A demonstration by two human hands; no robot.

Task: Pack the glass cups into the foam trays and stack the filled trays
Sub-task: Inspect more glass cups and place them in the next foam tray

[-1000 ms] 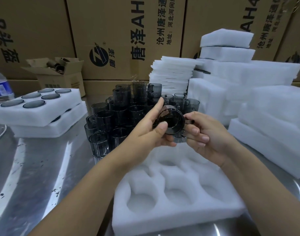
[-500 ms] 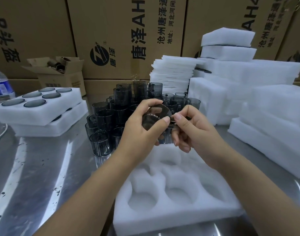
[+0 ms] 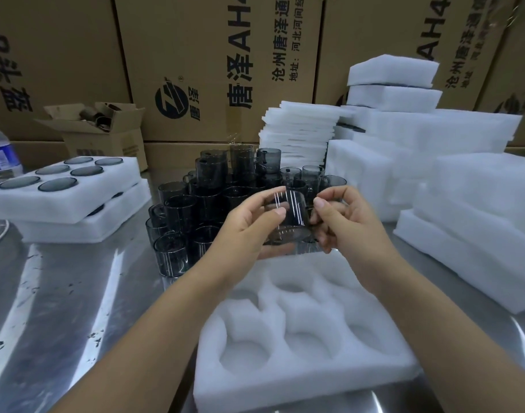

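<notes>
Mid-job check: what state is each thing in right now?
Cup: in the air, held by both hands.
Left hand: grips the cup.
Right hand: pinches the cup.
Near tray: visible pockets empty.
Left tray: six pockets filled, atop lower tray.
Loose cups: upright, unpacked.
Small box: flaps open.

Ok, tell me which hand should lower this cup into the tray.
Left, probably. The left hand wraps the cup round its body, while the right hand only pinches at its side. The tray, all visible pockets empty, lies just below both.
</notes>
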